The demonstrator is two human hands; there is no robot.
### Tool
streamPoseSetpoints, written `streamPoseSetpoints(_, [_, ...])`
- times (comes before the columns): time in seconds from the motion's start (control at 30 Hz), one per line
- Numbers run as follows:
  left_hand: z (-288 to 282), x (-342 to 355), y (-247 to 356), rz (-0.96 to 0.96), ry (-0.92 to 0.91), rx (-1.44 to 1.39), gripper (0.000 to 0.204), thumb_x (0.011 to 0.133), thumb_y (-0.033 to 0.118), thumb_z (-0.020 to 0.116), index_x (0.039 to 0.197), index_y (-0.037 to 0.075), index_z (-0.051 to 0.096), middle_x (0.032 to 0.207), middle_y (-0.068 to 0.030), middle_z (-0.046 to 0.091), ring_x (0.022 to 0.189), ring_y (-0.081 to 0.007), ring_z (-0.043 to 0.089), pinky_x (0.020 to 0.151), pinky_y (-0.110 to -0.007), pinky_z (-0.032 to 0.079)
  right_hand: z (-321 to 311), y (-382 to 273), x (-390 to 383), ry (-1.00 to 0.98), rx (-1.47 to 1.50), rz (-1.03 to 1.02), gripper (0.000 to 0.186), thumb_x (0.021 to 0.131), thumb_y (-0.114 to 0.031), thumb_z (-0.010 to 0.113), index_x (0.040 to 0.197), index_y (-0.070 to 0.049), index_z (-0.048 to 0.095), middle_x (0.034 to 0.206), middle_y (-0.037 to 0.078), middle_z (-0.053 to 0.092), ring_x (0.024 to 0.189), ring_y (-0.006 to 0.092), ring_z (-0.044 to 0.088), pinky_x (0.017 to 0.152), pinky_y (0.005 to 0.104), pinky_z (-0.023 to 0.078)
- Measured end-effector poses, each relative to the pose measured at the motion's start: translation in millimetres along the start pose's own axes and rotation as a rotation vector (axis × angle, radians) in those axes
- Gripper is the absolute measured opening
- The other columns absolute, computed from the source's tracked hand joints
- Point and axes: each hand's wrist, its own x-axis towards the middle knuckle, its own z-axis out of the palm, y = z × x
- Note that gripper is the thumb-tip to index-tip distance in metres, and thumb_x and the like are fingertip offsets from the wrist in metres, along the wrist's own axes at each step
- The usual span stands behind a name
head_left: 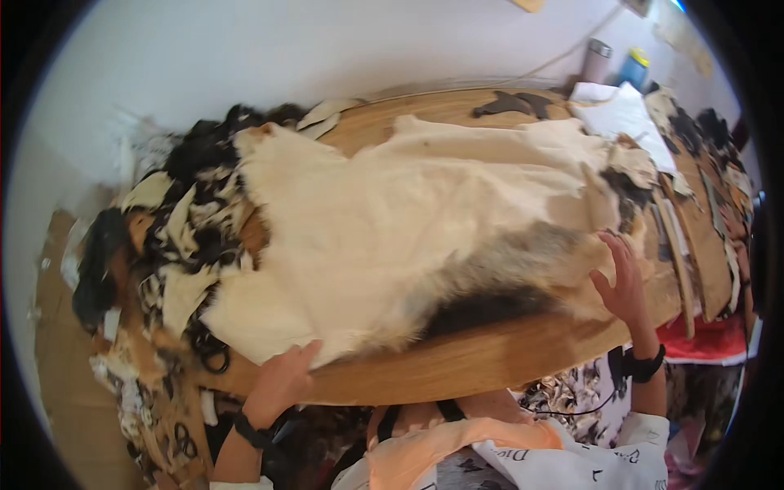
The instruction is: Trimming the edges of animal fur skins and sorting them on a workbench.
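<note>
Left hand [286,376] touching the near-left edge of a large cream, grey-furred hide [367,212], its grip not showing clearly, right hand [622,282] spreading open at the hide's right end, hide lying across a brown wooden bench [441,371]

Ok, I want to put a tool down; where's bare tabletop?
On the table, a strip between the hide and near edge, and beyond the hide, left of the dark pieces. Fur scraps crowd the left end; strips and a white sheet the right.

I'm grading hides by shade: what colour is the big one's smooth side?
The hide is pale cream on its smooth side; the head view shows it best.
</note>
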Motion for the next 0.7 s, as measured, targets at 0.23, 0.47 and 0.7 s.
streamPoseSetpoints(0.23, [1.3,-8.5,-29.0,-0.085,-0.371,-0.704,0.062,0.073,0.019,0.065,0.128,0.009,0.038,0.080,-0.0109,0.060,0.069,-0.0176,0.059,0.063,-0.027,0.046,29.9,12.2,25.7,-0.377,-0.028,0.076,0.078,0.063,-0.026,0.070,0.129,-0.005,0.033,0.113,0.019,0.051,0.104,0.0351,0.048,0.090,0.0408,0.036])
streamPoseSetpoints(0.47, [-21.5,45.3,-86.2,-0.113,0.365,-0.545,0.021,0.079,0.012,0.058,0.096,0.000,0.061,0.088,-0.0092,0.062,0.078,-0.0139,0.058,0.071,-0.025,0.046,-7.6,-8.1,-0.3,-0.619,-0.023,0.077,0.044,0.064,-0.024,0.068,0.105,-0.011,0.057,0.068,0.009,0.059,0.071,0.0279,0.058,0.065,0.0378,0.043])
streamPoseSetpoints(0.7, [-33.0,191.7,-158.6,-0.312,0.401,-0.768,0.045,0.083,0.031,0.050,0.110,-0.005,0.051,0.105,-0.0120,0.055,0.096,-0.0224,0.051,0.084,-0.032,0.039,-34.8,-57.1,-86.9,-0.846,-0.009,0.305,0.040,0.068,-0.018,0.061,0.107,-0.012,0.055,0.081,0.010,0.060,0.074,0.0299,0.059,0.059,0.0390,0.046])
